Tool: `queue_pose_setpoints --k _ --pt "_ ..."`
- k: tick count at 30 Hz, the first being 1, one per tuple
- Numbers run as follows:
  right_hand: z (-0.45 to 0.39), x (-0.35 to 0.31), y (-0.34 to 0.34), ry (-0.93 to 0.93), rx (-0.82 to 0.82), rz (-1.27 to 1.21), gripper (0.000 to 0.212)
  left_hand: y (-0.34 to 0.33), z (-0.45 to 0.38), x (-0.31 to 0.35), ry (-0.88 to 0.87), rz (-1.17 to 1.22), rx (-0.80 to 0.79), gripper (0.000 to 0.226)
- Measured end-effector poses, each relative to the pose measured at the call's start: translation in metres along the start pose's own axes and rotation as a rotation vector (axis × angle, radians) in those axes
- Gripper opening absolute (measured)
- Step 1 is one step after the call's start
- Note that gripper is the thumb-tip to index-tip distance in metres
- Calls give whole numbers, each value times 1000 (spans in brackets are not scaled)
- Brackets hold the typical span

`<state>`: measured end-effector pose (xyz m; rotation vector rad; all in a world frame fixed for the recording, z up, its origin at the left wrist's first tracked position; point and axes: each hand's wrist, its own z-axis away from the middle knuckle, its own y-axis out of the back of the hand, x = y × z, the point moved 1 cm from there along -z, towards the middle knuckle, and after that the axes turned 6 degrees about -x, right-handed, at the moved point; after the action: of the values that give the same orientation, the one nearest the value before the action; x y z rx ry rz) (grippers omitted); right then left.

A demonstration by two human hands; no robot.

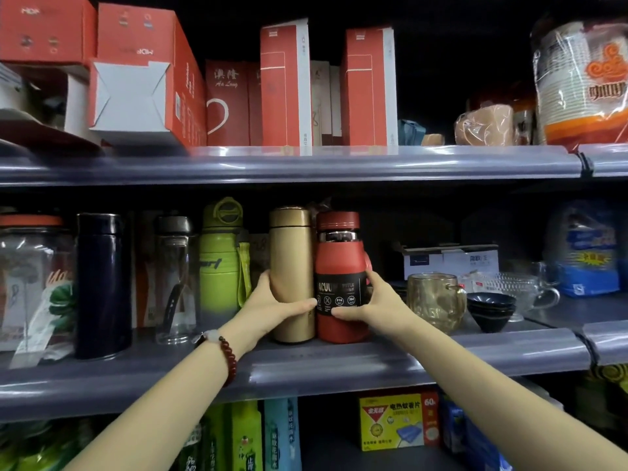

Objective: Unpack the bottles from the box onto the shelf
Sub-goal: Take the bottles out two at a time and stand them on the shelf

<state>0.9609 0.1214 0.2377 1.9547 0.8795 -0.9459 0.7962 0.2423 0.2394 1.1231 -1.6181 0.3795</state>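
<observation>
A gold bottle (291, 253) and a red bottle (339, 260) with a black label stand upright side by side on the middle shelf (339, 365). My left hand (272, 305) wraps around the lower part of the gold bottle. My right hand (368, 300) grips the red bottle at its label. The two bottles touch each other. To their left stand a green sport bottle (221, 263), a clear bottle (175, 280) and a dark blue bottle (102, 283). No box of bottles is in view.
An amber glass mug (436, 300), stacked dark bowls (491, 309) and clear glassware (520, 288) sit right of the red bottle. A large jar (30, 280) stands far left. Red cartons (285, 86) fill the upper shelf. Packaged goods (397, 419) sit below.
</observation>
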Motion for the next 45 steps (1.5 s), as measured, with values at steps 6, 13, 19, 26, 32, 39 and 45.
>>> queue_pose_setpoints --k 6,13,19,26,32,39,45 --pt "6 -8 -6 3 126 132 82 1 3 3 6 61 21 94" --pt "8 -9 -3 2 11 94 82 4 8 3 78 197 -117 80" --pt "6 -5 12 -97 -163 -159 58 5 6 -2 61 84 -121 95" --pt "-1 2 -6 -116 125 299 98 9 6 -1 39 -7 -104 98" --pt "-6 9 8 -86 -76 -104 55 16 10 1 77 -12 -165 94" --pt "-3 0 -6 -74 134 237 72 15 11 -3 61 -23 -164 100" --pt "-5 4 2 -108 44 244 76 11 6 -7 40 -105 -86 109"
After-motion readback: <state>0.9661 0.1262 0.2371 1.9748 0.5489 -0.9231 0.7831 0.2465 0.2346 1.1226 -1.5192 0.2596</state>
